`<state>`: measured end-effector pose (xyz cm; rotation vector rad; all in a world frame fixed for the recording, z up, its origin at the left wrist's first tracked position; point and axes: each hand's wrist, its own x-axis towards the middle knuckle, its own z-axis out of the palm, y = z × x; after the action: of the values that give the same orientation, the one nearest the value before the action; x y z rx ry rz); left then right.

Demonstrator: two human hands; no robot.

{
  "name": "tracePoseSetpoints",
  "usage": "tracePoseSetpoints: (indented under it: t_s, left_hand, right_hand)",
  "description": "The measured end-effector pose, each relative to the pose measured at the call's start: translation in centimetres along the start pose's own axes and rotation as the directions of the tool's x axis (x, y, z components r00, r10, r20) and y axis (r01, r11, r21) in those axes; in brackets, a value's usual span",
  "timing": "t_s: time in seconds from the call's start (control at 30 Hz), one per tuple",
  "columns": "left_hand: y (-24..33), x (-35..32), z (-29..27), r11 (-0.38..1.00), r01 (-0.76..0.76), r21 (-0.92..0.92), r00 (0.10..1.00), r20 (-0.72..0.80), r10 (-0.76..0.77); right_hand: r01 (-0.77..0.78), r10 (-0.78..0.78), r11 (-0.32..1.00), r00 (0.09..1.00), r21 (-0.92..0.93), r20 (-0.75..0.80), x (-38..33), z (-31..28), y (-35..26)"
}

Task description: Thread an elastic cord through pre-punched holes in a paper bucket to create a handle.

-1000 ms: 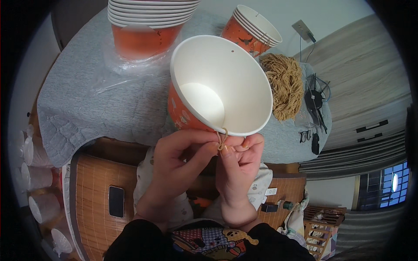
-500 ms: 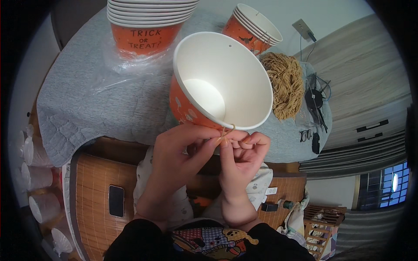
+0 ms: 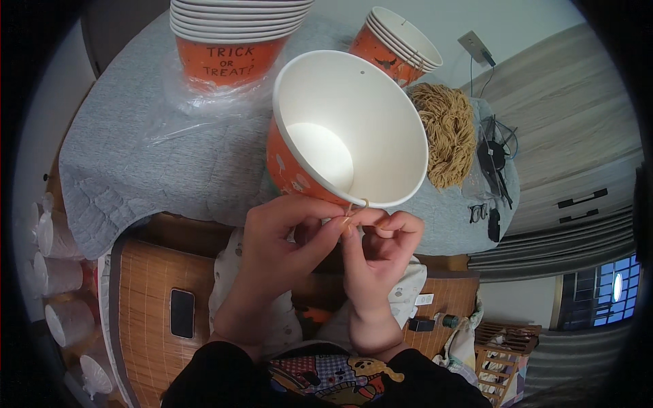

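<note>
An orange paper bucket (image 3: 354,129) with a white inside tilts toward me, its near rim resting against my fingers. My left hand (image 3: 282,238) pinches the rim from the left. My right hand (image 3: 377,251) pinches a thin tan string (image 3: 357,206) that loops at the rim's near edge. Both thumbs and forefingers meet at that loop. The bucket's lower orange wall is partly hidden behind my left hand.
A grey cloth (image 3: 136,163) covers the round table. Two stacks of orange buckets stand at the back, one on clear plastic wrap (image 3: 231,34), one to the right (image 3: 401,41). A bundle of tan string (image 3: 445,132) and black cables (image 3: 493,156) lie right. A phone (image 3: 181,313) rests on a woven mat.
The bucket has tipped slightly and shifted right. My fingers have worked the string into a small loop at the rim.
</note>
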<state>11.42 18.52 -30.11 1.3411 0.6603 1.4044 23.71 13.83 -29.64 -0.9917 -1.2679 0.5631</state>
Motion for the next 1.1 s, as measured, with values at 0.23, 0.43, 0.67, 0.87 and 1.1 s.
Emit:
tracePoseSetpoints:
  t_s: [0.23,0.43,0.67,0.87,1.1]
  left_hand:
    - [0.2,0.1,0.1,0.999,0.018,0.046,1.000,0.010,-0.018]
    - [0.1,0.1,0.2,0.987,-0.073,0.142,0.996,-0.034,0.079]
    - [-0.1,0.0,-0.3,0.951,0.147,-0.270,0.985,0.130,-0.116]
    - [-0.4,0.1,-0.5,0.812,0.299,-0.501,0.945,0.270,-0.182]
    - [-0.7,0.0,-0.2,0.771,0.339,-0.540,0.929,0.319,-0.186]
  right_hand:
    - [0.112,-0.109,0.968,0.994,-0.225,0.026,0.3,-0.3,0.0]
    - [0.092,-0.088,0.962,0.996,-0.255,0.027,0.5,-0.3,-0.4]
    - [0.155,-0.139,0.933,0.988,-0.324,0.072,1.6,-1.5,-3.0]
    - [0.050,-0.039,0.982,0.997,-0.183,0.066,2.9,0.1,-3.9]
    - [-0.073,0.071,0.992,0.997,-0.103,-0.018,3.3,1.1,-4.9]
